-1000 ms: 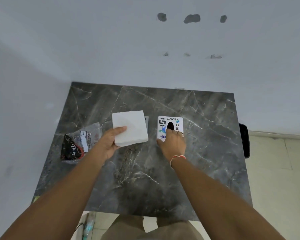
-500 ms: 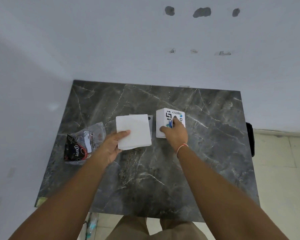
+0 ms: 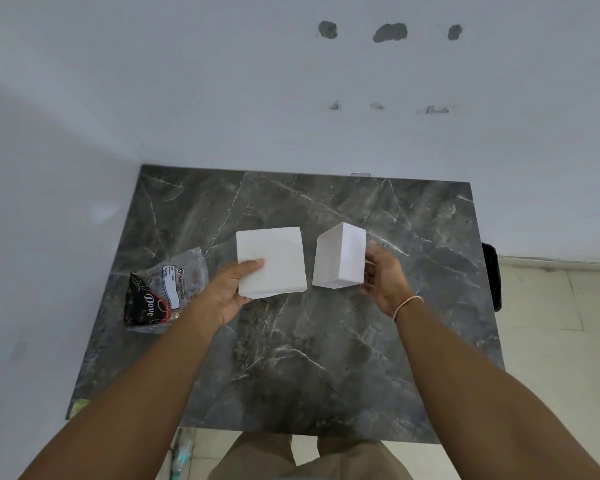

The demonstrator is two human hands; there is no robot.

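Note:
My left hand (image 3: 231, 289) grips a stack of white square tissues (image 3: 274, 259) by its near left corner, thumb on top, just above the dark marble table (image 3: 309, 358). My right hand (image 3: 383, 277) holds a white box (image 3: 340, 256) lifted off the table and turned, so only its plain white faces show. The fingers curl round the box's right side. Stack and box are side by side with a small gap between them.
A clear plastic wrapper with a black "Dove" label (image 3: 160, 292) lies on the table's left side. White walls close in behind and to the left. A dark object (image 3: 490, 275) hangs off the table's right edge, over tiled floor.
My right hand has picked the box up from the table and turned it, so its printed face no longer shows. My left hand still holds the tissue stack in about the same place.

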